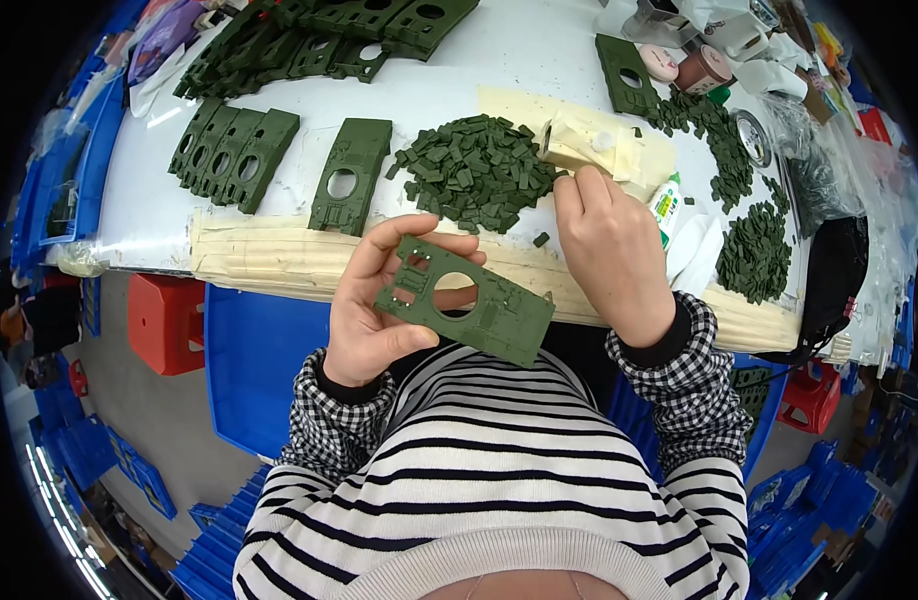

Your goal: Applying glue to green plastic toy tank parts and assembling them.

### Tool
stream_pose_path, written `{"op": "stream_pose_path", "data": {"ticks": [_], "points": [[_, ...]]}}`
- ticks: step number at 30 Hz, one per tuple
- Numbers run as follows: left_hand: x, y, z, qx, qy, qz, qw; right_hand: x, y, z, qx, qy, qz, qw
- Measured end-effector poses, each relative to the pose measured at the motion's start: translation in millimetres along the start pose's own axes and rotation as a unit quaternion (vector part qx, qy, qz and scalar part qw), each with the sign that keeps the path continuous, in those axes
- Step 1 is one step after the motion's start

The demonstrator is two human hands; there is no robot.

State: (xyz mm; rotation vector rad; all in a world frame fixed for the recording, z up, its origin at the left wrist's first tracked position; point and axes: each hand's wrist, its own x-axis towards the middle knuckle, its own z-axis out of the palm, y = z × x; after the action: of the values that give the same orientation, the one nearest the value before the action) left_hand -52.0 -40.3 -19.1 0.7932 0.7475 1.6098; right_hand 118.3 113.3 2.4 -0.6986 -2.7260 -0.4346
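In my left hand (364, 325) is a dark green plastic model-vehicle hull plate (499, 318), tilted, with a large round hole; the fingers wrap behind it and the thumb presses its near edge. My right hand (611, 245) is closed in a pinch at the right side of a heap of small green plastic pieces (469, 170). Its fingertips are beside a tape-covered block (579, 140), and whatever they may hold is hidden. A similar hull plate (349, 160) lies flat on the table, left of the heap. A small white glue bottle (665, 205) is just right of my right hand.
More hull plates (234, 150) lie in a row at the left, with a stack (329, 40) behind. Further small pieces (757, 250) are spread at the right, near a round tin (752, 138). A blue bin (249, 370) and a red stool (164, 320) stand below the table.
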Motion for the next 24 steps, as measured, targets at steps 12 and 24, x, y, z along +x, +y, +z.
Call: {"op": "stream_pose_path", "data": {"ticks": [12, 24], "points": [[4.0, 0.0, 9.6, 0.0, 0.025, -0.058, 0.998, -5.4, 7.3, -7.4, 0.144, 0.021, 0.066, 0.987], [13.0, -8.9, 17.3, -0.016, -0.005, -0.077, 0.997, -34.2, 12.5, -39.5, 0.614, 0.02, 0.249, 0.749]]}}
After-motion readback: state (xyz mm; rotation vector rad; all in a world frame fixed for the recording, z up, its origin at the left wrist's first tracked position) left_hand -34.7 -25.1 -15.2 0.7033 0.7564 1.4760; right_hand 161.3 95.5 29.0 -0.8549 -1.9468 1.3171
